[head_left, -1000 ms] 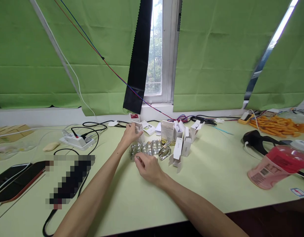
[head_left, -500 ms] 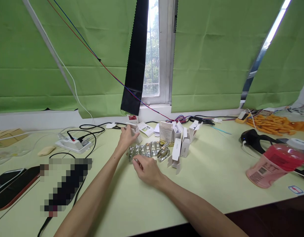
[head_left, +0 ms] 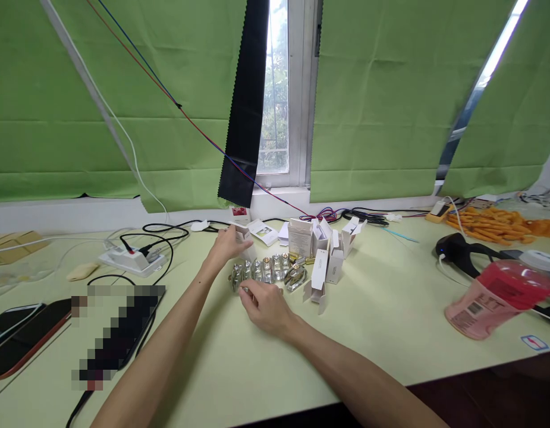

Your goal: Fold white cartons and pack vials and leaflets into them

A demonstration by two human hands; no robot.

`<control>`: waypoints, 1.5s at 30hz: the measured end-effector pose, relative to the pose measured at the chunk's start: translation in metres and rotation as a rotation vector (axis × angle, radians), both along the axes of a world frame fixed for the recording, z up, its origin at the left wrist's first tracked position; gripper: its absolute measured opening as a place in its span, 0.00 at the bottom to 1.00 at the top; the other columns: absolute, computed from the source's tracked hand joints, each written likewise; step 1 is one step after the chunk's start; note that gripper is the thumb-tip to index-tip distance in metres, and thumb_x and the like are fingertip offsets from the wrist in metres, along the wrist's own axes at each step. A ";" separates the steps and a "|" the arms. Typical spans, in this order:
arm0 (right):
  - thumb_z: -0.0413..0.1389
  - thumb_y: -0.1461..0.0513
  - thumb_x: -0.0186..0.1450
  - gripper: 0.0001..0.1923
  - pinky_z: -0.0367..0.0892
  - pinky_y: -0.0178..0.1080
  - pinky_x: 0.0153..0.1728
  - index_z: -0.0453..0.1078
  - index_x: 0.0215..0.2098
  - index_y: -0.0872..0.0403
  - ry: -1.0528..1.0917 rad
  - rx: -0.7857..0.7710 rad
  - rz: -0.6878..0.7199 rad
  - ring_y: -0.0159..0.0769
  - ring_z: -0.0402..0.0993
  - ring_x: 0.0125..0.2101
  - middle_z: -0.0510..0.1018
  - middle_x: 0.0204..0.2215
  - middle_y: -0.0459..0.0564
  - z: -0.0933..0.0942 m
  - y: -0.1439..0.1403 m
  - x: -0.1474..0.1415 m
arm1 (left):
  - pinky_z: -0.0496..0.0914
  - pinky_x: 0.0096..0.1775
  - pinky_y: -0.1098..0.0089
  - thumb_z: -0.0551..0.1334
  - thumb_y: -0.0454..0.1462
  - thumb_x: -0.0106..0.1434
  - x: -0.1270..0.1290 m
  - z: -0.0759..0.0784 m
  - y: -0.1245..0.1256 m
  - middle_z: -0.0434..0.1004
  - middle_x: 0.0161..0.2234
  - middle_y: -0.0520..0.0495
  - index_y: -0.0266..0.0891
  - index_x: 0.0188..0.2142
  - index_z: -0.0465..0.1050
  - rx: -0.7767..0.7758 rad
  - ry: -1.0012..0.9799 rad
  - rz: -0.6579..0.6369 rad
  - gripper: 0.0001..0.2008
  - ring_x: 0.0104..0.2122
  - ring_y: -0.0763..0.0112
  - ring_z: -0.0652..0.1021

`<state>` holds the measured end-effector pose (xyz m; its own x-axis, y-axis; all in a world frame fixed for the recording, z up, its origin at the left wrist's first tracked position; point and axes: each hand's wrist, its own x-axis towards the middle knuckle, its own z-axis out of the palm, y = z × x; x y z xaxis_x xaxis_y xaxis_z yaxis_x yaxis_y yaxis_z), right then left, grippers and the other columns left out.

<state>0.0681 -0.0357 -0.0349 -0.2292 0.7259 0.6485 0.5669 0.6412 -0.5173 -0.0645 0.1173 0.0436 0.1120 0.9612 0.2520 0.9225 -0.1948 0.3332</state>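
Observation:
My left hand (head_left: 226, 244) is wrapped round a small white box (head_left: 248, 245) standing at the back of the table; much of the box is behind the hand. Just in front of it, several shiny silver pieces (head_left: 266, 269), some with gold-coloured tops, are lined up in a row. One more silver piece (head_left: 295, 277) lies tilted at the row's right end. At the near edge of the row rests my right hand (head_left: 266, 306), its fingers curled in; whatever they may hold is hidden. To the right stand several opened white boxes (head_left: 319, 270) with flaps sticking out.
A printed leaflet (head_left: 263, 232) lies behind the row. On the left are a power strip (head_left: 134, 261), black cables and phones (head_left: 29, 342). A pink bottle (head_left: 497, 300), a black headset (head_left: 457, 252) and a heap of orange pieces (head_left: 489, 226) are on the right.
My left hand has shifted very slightly left and its fingers stay at the white box. My right hand has hardly moved.

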 end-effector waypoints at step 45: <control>0.48 0.61 0.73 0.10 0.59 0.33 0.30 0.72 0.41 0.53 -0.067 -0.055 0.022 0.32 0.74 0.28 0.79 0.28 0.46 0.002 -0.001 0.001 | 0.72 0.50 0.60 0.63 0.53 0.60 -0.015 -0.029 -0.011 0.75 0.51 0.39 0.43 0.56 0.72 0.238 -0.260 -0.097 0.29 0.54 0.52 0.73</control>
